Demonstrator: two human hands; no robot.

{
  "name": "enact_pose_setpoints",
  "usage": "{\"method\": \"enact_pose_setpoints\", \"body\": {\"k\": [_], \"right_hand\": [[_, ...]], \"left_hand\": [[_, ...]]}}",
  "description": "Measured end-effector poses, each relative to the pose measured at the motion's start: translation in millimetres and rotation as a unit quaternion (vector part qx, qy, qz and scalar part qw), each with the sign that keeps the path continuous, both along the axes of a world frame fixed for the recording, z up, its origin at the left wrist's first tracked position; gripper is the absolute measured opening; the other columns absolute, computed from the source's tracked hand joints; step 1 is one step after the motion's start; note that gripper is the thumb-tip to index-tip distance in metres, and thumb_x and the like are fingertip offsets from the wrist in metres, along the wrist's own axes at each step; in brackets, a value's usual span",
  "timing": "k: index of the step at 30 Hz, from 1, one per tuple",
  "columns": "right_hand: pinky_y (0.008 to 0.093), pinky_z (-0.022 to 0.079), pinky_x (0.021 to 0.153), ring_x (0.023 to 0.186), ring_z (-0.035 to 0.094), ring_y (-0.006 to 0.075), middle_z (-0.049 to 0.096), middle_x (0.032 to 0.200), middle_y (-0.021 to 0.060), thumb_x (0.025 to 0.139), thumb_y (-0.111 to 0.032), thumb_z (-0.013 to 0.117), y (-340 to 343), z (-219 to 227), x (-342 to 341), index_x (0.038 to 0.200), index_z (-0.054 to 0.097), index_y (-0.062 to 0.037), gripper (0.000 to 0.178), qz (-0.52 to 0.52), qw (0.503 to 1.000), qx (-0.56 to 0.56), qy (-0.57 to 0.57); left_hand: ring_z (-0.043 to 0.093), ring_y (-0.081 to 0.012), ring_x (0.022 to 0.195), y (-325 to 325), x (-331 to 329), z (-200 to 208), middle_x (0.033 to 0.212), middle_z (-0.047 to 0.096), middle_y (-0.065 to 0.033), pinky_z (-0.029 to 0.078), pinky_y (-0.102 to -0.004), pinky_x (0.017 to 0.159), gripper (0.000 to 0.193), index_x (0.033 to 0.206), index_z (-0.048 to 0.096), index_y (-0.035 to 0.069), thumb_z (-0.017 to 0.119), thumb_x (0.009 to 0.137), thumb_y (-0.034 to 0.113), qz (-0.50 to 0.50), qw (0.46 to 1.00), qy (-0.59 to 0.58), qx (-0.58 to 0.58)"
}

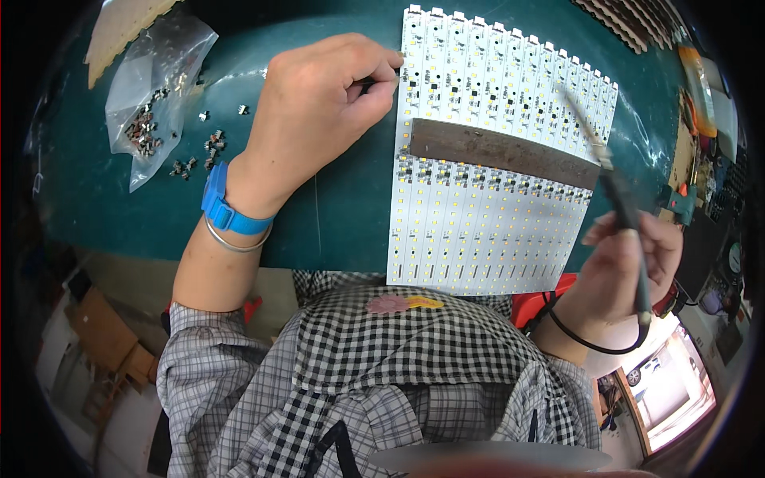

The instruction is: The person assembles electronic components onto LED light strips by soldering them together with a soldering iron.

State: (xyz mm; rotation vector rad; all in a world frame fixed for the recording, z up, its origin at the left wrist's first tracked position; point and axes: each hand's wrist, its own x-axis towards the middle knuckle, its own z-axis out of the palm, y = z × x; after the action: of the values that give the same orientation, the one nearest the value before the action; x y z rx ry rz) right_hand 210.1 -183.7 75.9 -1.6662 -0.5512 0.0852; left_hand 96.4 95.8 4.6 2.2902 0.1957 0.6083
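Note:
A white panel of side-by-side LED circuit strips (466, 227) lies on the green work surface (319, 215), with small white connectors along its far edge. Across its middle rests a flat brown metal bar (498, 150). My left hand (323, 107) is at the panel's far left corner, thumb and fingers pinched together; a dark bit shows between them, too hidden to name. In my right hand (629, 259) is a soldering iron (621, 199), slanting over the panel's right side with its tip blurred. Its black cord (594, 346) loops below the hand.
Left of my left hand lies a clear plastic bag (163, 95) with small connectors; several loose connectors (213, 145) are scattered beside it. Scalloped brown boards (617, 24) sit at the far right. Tools and bags crowd the right rim.

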Motion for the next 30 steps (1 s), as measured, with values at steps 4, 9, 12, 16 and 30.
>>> {"method": "enact_pose_setpoints", "body": {"k": [4, 9, 12, 16, 30], "right_hand": [[0.0224, 0.045, 0.053, 0.062, 0.062, 0.0134, 0.066, 0.08, 0.0144, 0.076, 0.006, 0.075, 21.7, 3.4, -0.8, 0.097, 0.06, 0.0041, 0.026, 0.129, 0.99, -0.04, -0.035], [0.02, 0.045, 0.05, 0.061, 0.063, 0.0106, 0.068, 0.076, 0.0123, 0.075, 0.0, 0.081, 50.1, 2.7, -5.9, 0.093, 0.062, 0.0046, 0.027, 0.153, 0.977, -0.134, -0.058], [0.0191, 0.046, 0.049, 0.061, 0.064, 0.0097, 0.069, 0.075, 0.0114, 0.073, -0.004, 0.084, 58.1, 1.1, -13.1, 0.088, 0.065, 0.0038, 0.025, 0.134, 0.978, -0.14, -0.082], [0.0228, 0.054, 0.068, 0.076, 0.067, 0.0133, 0.069, 0.088, 0.0131, 0.076, -0.001, 0.081, 60.4, 6.1, -18.5, 0.095, 0.065, 0.0068, 0.025, 0.141, 0.957, -0.246, -0.057], [0.0226, 0.053, 0.069, 0.076, 0.066, 0.0127, 0.069, 0.089, 0.013, 0.077, -0.002, 0.081, 64.3, 8.4, -24.6, 0.096, 0.065, 0.0063, 0.026, 0.123, 0.956, -0.268, -0.012]], "left_hand": [[0.057, -0.0078, 0.061, 0.6, -0.8, 2.2, 0.092, 0.073, -0.0067, 0.046, -0.0203, 0.052, 0.007, 0.082, 0.068, -0.001, 0.069, 0.077, -0.005, -0.001, 1.0, 0.019, -0.001], [0.066, -0.0132, 0.071, 3.7, -2.1, -2.7, 0.092, 0.073, -0.0078, 0.051, -0.0217, 0.058, 0.009, 0.086, 0.069, -0.002, 0.071, 0.077, -0.004, -0.008, 1.0, 0.027, -0.002], [0.066, -0.0147, 0.071, 3.3, -0.5, -3.3, 0.092, 0.073, -0.0082, 0.051, -0.0229, 0.057, 0.01, 0.087, 0.069, -0.002, 0.071, 0.077, -0.004, -0.022, 1.0, -0.002, 0.013], [0.066, -0.0154, 0.069, 2.4, -1.5, 0.4, 0.092, 0.072, -0.0077, 0.051, -0.0232, 0.057, 0.01, 0.087, 0.07, 0.0, 0.072, 0.077, -0.003, -0.02, 1.0, 0.013, 0.019], [0.064, -0.0149, 0.066, 1.9, -1.1, -1.8, 0.091, 0.072, -0.0065, 0.05, -0.0232, 0.055, 0.01, 0.085, 0.069, 0.0, 0.072, 0.077, -0.003, -0.021, 0.999, 0.006, 0.026]]}}
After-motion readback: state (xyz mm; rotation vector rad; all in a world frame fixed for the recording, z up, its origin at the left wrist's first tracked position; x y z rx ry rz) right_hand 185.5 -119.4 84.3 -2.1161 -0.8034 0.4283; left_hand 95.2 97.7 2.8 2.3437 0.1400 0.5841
